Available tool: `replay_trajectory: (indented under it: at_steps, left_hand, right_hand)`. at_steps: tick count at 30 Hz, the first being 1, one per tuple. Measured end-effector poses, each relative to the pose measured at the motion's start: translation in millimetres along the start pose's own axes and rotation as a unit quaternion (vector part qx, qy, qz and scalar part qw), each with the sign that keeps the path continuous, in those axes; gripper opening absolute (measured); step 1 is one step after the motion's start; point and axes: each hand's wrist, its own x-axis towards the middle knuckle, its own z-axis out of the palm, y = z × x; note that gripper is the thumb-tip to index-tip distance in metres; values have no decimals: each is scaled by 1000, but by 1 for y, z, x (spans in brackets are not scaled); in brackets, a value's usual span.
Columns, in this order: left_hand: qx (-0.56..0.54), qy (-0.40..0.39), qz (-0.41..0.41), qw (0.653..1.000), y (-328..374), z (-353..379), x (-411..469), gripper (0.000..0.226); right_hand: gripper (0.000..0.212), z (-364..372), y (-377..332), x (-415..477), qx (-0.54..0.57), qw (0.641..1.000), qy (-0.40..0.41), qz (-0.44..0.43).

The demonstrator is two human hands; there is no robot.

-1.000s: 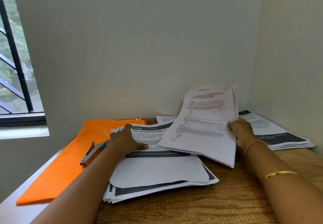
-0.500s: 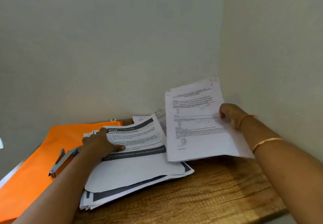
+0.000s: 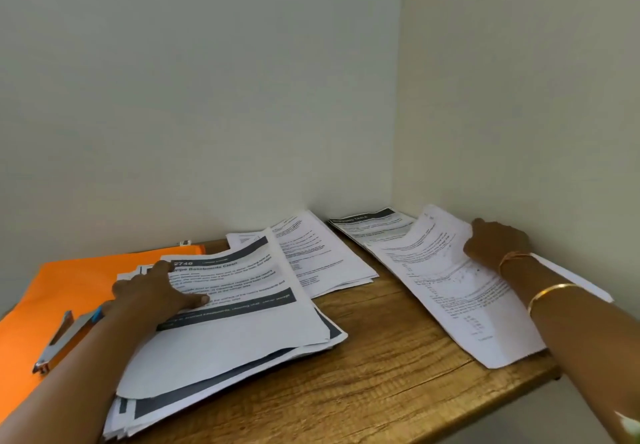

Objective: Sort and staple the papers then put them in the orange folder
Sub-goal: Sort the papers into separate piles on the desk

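My left hand rests flat on the big stack of papers, whose top sheet has dark bands. To the left, the orange folder lies partly under that stack, with a silver stapler on it. My right hand holds a sheaf of printed sheets by its far edge. The sheaf lies low over the right pile by the wall corner. A third pile of text sheets sits in the middle at the back.
Everything sits on a wooden table pushed into a corner, with walls behind and to the right. Its front right edge drops off close under my right forearm.
My right hand has carried the sheaf from the middle over to the right and lowered it onto the right pile. The view has turned right. My left hand stays on the big stack.
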Motion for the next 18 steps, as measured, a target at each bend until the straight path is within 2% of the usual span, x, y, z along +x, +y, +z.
replay_trajectory:
  at_steps: [5, 10, 14, 18]
  left_hand:
    - [27, 10, 20, 999, 7, -5, -6, 87]
    - [12, 7, 20, 1000, 7, -6, -9, 85]
    - [-4, -1, 3, 1000, 2, -4, -4, 92]
    - [-5, -1, 2, 1000, 4, -5, -8, 90]
  right_hand:
    - [48, 28, 4, -1, -168, 983, 39, -60]
    - [46, 32, -2, 2, -239, 968, 41, -66]
    - [43, 22, -33, 0, -184, 979, 53, -68]
    - [39, 5, -98, -17, -64, 983, 88, -146]
